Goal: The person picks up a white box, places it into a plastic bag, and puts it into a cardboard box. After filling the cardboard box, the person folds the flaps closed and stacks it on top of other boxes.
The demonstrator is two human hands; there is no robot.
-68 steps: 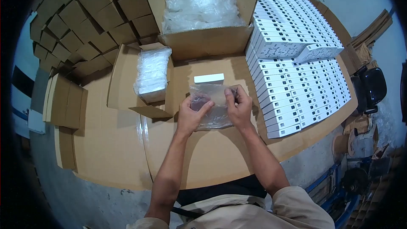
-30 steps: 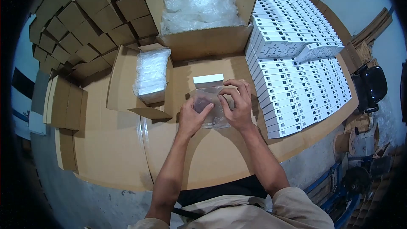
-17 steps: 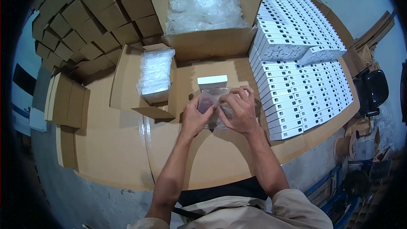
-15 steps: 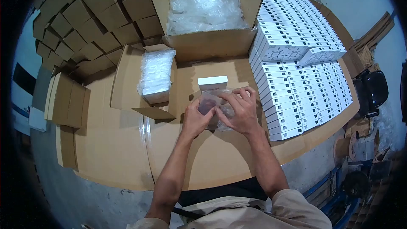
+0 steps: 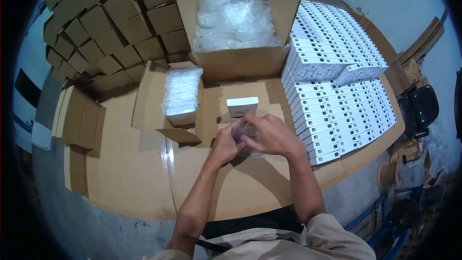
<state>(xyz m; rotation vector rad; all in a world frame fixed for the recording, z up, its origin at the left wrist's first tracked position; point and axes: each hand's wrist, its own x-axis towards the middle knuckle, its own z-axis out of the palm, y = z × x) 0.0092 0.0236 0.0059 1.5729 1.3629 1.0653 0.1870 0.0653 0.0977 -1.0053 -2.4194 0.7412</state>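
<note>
Between my two hands is a clear plastic bag [image 5: 244, 131], partly hidden by my fingers. My left hand [image 5: 225, 145] has its fingers closed on the bag's left side. My right hand [image 5: 275, 136] pinches it from the right, and a loose part hangs below. Just beyond my fingertips a small white box [image 5: 242, 107] stands on the cardboard surface. To the left, an open carton [image 5: 185, 136] holds a row of white boxes wrapped in clear plastic [image 5: 181, 91].
A large open carton [image 5: 240, 63] at the back holds a heap of clear plastic bags [image 5: 233, 17]. White boxes [image 5: 337, 115] stand in dense rows on the right. Brown cartons [image 5: 118, 7] are stacked at the back left, with more cartons [image 5: 79, 115] at the left edge.
My right hand has turned inward, its fingers now closer together over the bag and nearer the white box. The bag looks more gathered between my hands. The whole view has shifted slightly downward.
</note>
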